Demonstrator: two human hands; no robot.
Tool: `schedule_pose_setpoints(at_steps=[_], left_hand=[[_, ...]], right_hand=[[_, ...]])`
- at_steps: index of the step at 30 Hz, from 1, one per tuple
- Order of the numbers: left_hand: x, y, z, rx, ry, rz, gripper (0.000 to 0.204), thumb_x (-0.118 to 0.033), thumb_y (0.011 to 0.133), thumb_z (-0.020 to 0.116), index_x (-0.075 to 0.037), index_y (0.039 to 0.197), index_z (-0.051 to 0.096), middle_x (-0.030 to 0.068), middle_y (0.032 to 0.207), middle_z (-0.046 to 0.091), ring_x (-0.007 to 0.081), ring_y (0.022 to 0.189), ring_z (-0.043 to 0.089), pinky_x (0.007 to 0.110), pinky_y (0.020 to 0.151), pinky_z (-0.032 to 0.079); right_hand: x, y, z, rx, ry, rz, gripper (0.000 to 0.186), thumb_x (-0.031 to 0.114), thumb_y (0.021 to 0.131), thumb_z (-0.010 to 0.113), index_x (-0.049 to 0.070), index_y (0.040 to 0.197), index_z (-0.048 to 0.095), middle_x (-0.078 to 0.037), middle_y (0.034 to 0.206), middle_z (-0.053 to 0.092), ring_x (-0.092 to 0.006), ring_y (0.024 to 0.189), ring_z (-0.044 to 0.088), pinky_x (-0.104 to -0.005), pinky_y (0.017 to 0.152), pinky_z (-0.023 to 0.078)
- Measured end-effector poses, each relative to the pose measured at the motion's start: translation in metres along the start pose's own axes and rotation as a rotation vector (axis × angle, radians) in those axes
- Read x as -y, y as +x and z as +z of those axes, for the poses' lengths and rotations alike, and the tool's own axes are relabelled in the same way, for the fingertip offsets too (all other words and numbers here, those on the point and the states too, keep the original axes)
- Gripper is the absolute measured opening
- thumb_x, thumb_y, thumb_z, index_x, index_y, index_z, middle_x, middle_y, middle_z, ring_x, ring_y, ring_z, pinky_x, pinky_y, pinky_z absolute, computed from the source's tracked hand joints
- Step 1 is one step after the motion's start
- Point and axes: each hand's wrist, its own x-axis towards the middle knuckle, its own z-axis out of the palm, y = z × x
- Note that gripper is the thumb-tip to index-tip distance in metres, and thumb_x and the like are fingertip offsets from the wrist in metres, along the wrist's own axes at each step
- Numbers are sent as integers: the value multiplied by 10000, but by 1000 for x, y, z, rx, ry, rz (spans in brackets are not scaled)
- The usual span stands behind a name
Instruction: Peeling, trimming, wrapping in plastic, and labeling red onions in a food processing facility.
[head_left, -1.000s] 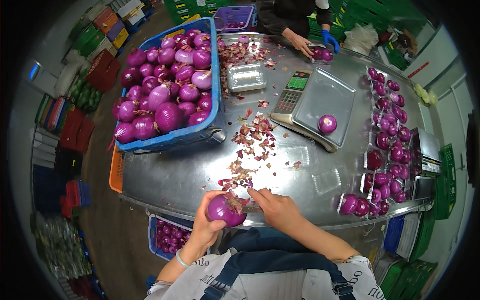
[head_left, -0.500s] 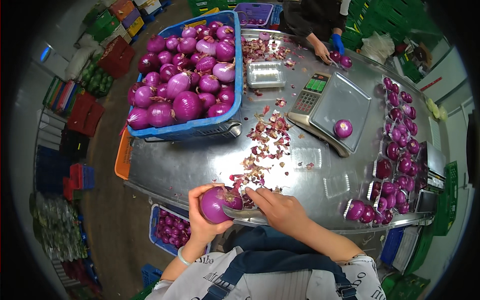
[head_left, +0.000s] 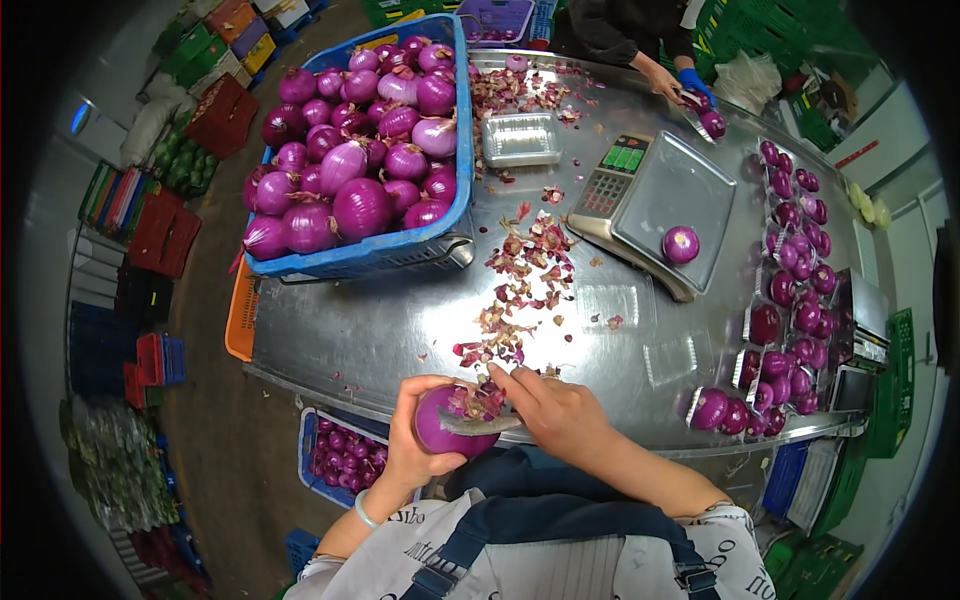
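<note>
My left hand (head_left: pixel 408 440) is wrapped round a large red onion (head_left: pixel 438 432) at the near edge of the metal table. In my right hand (head_left: pixel 562 412) is a knife (head_left: pixel 472 425), its blade lying across the onion's face next to some loose dry skin. The knife's handle is hidden inside my fingers. Just beyond my hands, a strip of papery onion peelings (head_left: pixel 515 320) runs away over the tabletop. To the left stands a blue crate (head_left: pixel 462 180) heaped with whole red onions.
A scale (head_left: pixel 672 210) bears one peeled onion (head_left: pixel 681 244). Clear plastic trays of onions (head_left: pixel 790 300) line the right side, and an empty tray (head_left: pixel 522 140) sits beyond the peelings. Across the table, a person's hands (head_left: pixel 672 85) hold onions. Below left is a crate of small onions (head_left: pixel 348 455).
The onion has turned in my left hand and shifted slightly right. The blade has moved up over its face, and skin has come loose. Across the table, the co-worker's onions have moved.
</note>
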Motion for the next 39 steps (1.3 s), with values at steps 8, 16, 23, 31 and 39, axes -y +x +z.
schedule_pose_setpoints(at_steps=[8,16,23,31,39], left_hand=[[-2,-6,2,-3,-106,-89,810,-293,575,836,-13,1190,391,149,1146,540,227,1077,554,344,961,436],[-10,-16,1,-30,5,157,785,-302,591,841,-41,1170,379,198,1138,534,269,1062,558,390,947,448],[-10,-2,11,-104,610,528,846,-206,526,884,-73,1173,355,195,1147,497,283,1074,517,387,921,433],[-2,-8,20,-179,767,690,901,-194,476,907,-109,1176,346,200,1172,478,287,1052,519,389,885,450],[-11,-22,18,-363,893,780,927,-201,493,903,-134,1185,290,175,1169,437,291,1069,485,385,880,439]], right_hand=[[0,0,-13,101,-19,15,515,77,717,614,90,1228,546,-24,886,561,-140,645,610,-266,532,504],[-23,-19,-9,168,10,144,467,118,768,595,98,1231,543,-10,825,521,-121,554,585,-259,455,480],[3,-6,-18,-1,98,-4,517,90,774,570,88,1285,500,-11,889,525,-119,536,566,-260,457,472],[10,-12,-8,50,83,35,526,89,781,547,50,1301,476,-36,891,530,-111,504,556,-249,437,462],[1,-35,-8,77,69,178,554,64,746,575,47,1292,480,-41,884,548,-130,551,586,-257,459,481]])
